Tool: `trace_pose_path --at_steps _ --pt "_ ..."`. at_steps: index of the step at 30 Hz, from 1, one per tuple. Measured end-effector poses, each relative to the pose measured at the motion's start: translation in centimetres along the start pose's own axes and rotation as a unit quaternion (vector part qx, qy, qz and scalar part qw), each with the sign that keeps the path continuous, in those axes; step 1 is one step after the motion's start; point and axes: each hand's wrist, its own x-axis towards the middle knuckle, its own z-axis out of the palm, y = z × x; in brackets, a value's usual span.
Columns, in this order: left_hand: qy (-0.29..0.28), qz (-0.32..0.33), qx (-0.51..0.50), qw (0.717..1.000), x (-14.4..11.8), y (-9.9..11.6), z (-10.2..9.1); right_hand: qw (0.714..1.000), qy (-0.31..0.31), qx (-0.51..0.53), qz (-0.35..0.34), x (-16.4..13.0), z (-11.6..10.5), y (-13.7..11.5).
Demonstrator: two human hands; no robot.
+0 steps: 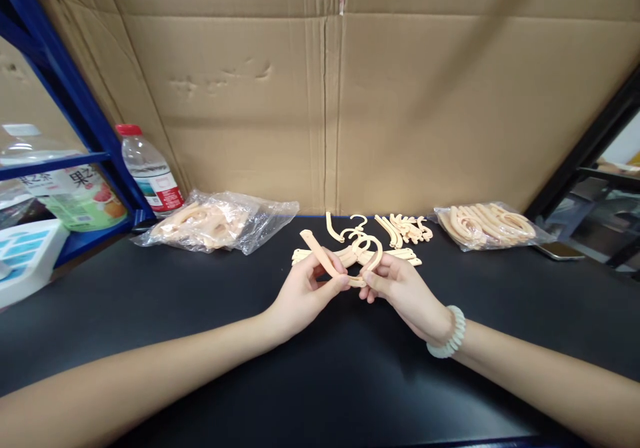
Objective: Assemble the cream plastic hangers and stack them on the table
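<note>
Far left, white holder [30, 261] with blue inserts, cut by frame edge. Blue shelf frame [83, 121] beside it; large bottle [83, 198] with white cap and green fruit label, partly behind the frame's rail. Next, red-capped bottle [150, 171], tilted in view, printed label. Just right of it, on the black desk [345, 368], clear bag [215, 221] with beige pieces inside, loose end toward the center.

Left hand [310, 291]: grasping long beige piece [316, 251], pinched between thumb and fingers, far end pointing up-left. Held pieces are above the desk, mid-view, fingertips of both hands close together. Behind the hands: row of flat beige strips [411, 256], partly hidden; slim beige piece [332, 228] and beige hook [358, 220] farther back.

Right hand [393, 280]: grasping curved beige piece [377, 251], thumb on its lower end, which is near the long piece's lower end; exact joint unclear. Pale beaded bracelet [453, 335] on right wrist. Beyond: small pile of beige hooks [407, 228]. Farther right, second clear bag [490, 225] of beige pieces, then phone-like item [560, 251] lying flat at its edge.
</note>
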Motion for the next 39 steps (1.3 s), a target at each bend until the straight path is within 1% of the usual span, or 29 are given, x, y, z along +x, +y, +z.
trace_pose_path --at_steps 3,6,9,11,13,15,19,21,24,26,27,28,29,30,32,33,34,36,39 --pt "0.021 -0.007 -0.005 1.0 -0.1 0.0 0.0 1.0 -0.013 0.005 0.004 -0.2 0.1 -0.2" --pt "0.04 -0.032 -0.011 0.999 0.0 0.0 0.0 0.999 -0.031 -0.013 -0.015 -0.2 0.2 -0.4" --pt "0.074 -0.053 -0.017 0.996 0.0 0.2 0.1 0.997 -0.026 -0.058 -0.032 0.0 0.0 -0.5" --pt "0.085 -0.069 -0.033 0.993 0.0 0.2 0.2 0.997 -0.021 -0.069 -0.024 0.2 -0.1 -0.5" --pt "0.069 -0.083 -0.052 0.993 -0.1 0.2 0.4 0.998 -0.028 -0.062 -0.016 0.3 -0.2 -0.4" --pt "0.039 -0.09 -0.062 0.993 -0.2 0.1 0.5 0.998 -0.038 -0.05 -0.02 0.3 -0.2 -0.4" --pt "-0.001 -0.105 -0.06 0.993 -0.1 0.2 0.6 0.998 -0.05 -0.023 -0.027 0.2 -0.2 -0.6" --pt "-0.003 -0.117 -0.062 0.991 0.0 0.3 0.6 0.998 -0.06 -0.011 -0.022 0.3 -0.2 -0.7" --pt "0.018 -0.128 -0.074 0.989 0.0 0.3 0.5 0.998 -0.068 -0.003 -0.007 1.1 -1.2 -1.0" --pt "0.033 -0.133 -0.078 0.987 0.0 0.2 0.4 0.998 -0.045 -0.035 -0.026 2.2 -2.7 -1.2" --pt "0.037 -0.134 -0.077 0.987 0.0 0.2 0.5 0.995 -0.024 -0.08 -0.055 2.9 -3.7 -1.3" --pt "0.041 -0.135 -0.075 0.987 -0.1 0.2 0.5 0.985 -0.004 -0.148 -0.092 3.6 -4.8 -1.4" --pt "0.044 -0.135 -0.072 0.987 -0.1 0.2 0.5 0.96 0.009 -0.246 -0.137 4.4 -6.1 -1.5" --pt "0.046 -0.135 -0.068 0.988 -0.1 0.2 0.5 0.918 0.019 -0.351 -0.181 5.0 -7.3 -1.6" --pt "0.049 -0.134 -0.062 0.988 -0.1 0.3 0.6 0.885 0.035 -0.415 -0.207 6.1 -9.5 -1.7" --pt "0.05 -0.134 -0.061 0.988 -0.1 0.4 0.6 0.871 0.029 -0.44 -0.215 6.5 -10.4 -1.7" --pt "0.05 -0.134 -0.06 0.988 -0.1 0.4 0.6 0.864 0.017 -0.454 -0.216 6.9 -11.0 -1.6" --pt "0.05 -0.133 -0.059 0.988 -0.1 0.5 0.7 0.847 -0.018 -0.484 -0.219 7.3 -11.8 -1.4" --pt "0.052 -0.13 -0.058 0.988 0.0 0.5 0.7 0.829 -0.054 -0.512 -0.22 7.8 -12.2 -0.8"
